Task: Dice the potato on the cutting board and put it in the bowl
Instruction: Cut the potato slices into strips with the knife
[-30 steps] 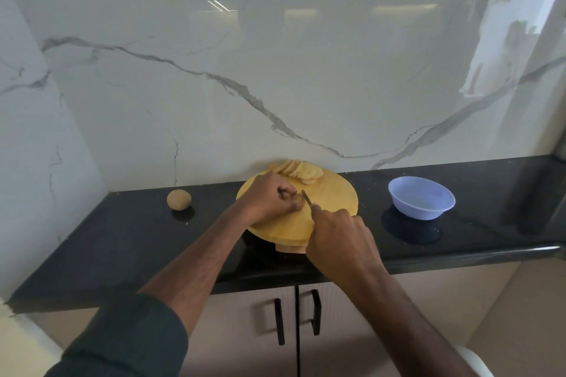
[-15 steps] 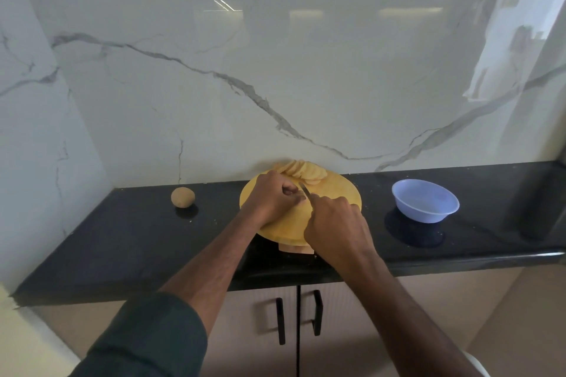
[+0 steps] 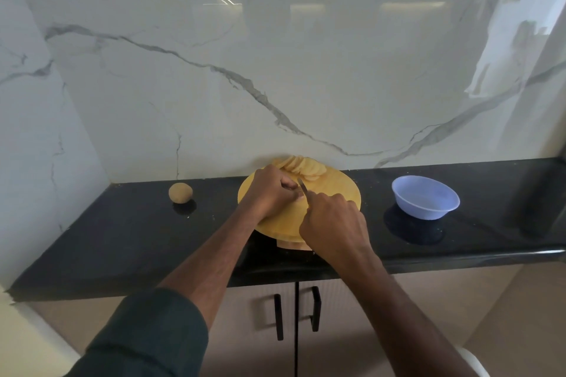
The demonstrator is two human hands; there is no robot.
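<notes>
A round yellow cutting board (image 3: 337, 190) lies on the black counter in the middle. Several potato slices (image 3: 301, 167) are fanned out along its far edge. My left hand (image 3: 271, 193) curls over a piece of potato on the board, which it mostly hides. My right hand (image 3: 332, 223) grips the knife (image 3: 303, 186), whose blade points away from me and meets the fingertips of the left hand. The empty pale blue bowl (image 3: 425, 200) stands on the counter to the right of the board.
A whole unpeeled potato (image 3: 180, 192) sits on the black counter (image 3: 122, 232) to the left of the board. A marble wall rises right behind the board. Cabinet doors with black handles (image 3: 295, 312) are below the counter's front edge.
Both hands stay on the board; the knife blade has shifted slightly toward the left fingertips. The view has drifted a little.
</notes>
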